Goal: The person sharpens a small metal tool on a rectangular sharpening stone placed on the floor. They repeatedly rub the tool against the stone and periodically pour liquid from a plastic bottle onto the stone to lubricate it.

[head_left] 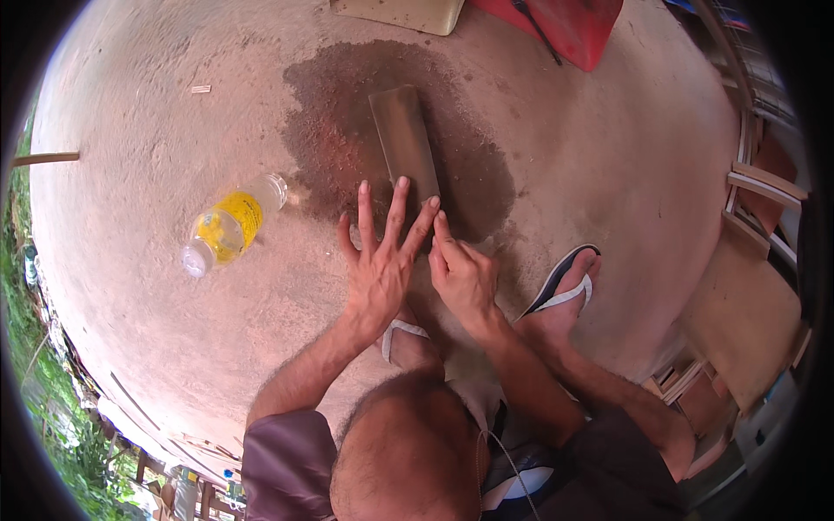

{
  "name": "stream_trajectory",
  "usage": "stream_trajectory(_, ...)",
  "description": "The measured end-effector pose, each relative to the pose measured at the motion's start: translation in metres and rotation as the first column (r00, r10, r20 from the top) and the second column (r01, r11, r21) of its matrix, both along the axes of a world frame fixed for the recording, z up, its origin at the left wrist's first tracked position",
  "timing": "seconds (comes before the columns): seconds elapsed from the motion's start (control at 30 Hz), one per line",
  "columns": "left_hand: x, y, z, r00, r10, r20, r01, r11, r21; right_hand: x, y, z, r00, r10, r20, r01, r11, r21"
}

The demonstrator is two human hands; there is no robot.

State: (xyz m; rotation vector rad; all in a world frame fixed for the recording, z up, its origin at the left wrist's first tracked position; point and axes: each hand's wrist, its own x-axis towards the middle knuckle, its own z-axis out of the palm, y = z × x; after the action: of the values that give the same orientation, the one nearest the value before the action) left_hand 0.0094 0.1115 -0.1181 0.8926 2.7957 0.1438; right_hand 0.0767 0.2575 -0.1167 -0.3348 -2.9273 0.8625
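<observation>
A long, flat, grey-brown block, which looks like a whetstone (404, 135), lies on a dark wet patch (334, 104) of the floor in front of me. My left hand (379, 276) is spread, palm down, with its fingertips over the near end of the stone. Close beside it, at the stone's near right corner, my right hand (466, 271) is curled with the index finger stretched forward. Its thumb and other fingers are closed; whatever they may hold is hidden. The tips of both index fingers nearly meet.
A clear plastic bottle with a yellow label (229, 227) lies on its side to the left. At the far edge are a cream-coloured panel (408, 13) and a red object (569, 30) with a dark stick on it. My sandalled right foot (569, 282) stands right of my hands; wooden furniture (738, 295) is farther right.
</observation>
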Motion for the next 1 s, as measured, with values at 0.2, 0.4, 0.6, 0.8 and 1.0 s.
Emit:
stream_trajectory(0.2, -0.101, 0.015, -0.002, 0.990, 0.108, -0.088, -0.099, 0.990, 0.100, -0.114, 0.001, 0.000, 0.998, -0.038, 0.044, 0.038, 0.999, -0.004)
stream_trajectory(0.4, 0.003, -0.019, 0.007, 0.998, -0.049, -0.038, 0.046, 0.997, -0.060, 0.006, -0.014, 0.010, 0.993, -0.025, 0.114, 0.035, 0.996, -0.083)
stream_trajectory(0.6, -0.105, 0.011, -0.004, 0.991, 0.082, -0.102, -0.068, 0.989, 0.132, -0.126, 0.000, 0.008, 0.994, -0.035, 0.104, 0.033, 0.999, 0.012)
stream_trajectory(0.8, -0.014, -0.018, -0.006, 0.996, -0.042, -0.077, 0.038, 0.998, -0.055, -0.017, -0.017, 0.007, 0.998, -0.031, 0.062, 0.035, 0.996, -0.078)
stream_trajectory(1.0, -0.093, 0.005, -0.007, 0.994, 0.083, -0.064, -0.067, 0.972, 0.223, -0.114, -0.004, 0.005, 0.993, -0.049, 0.109, 0.053, 0.998, -0.033)
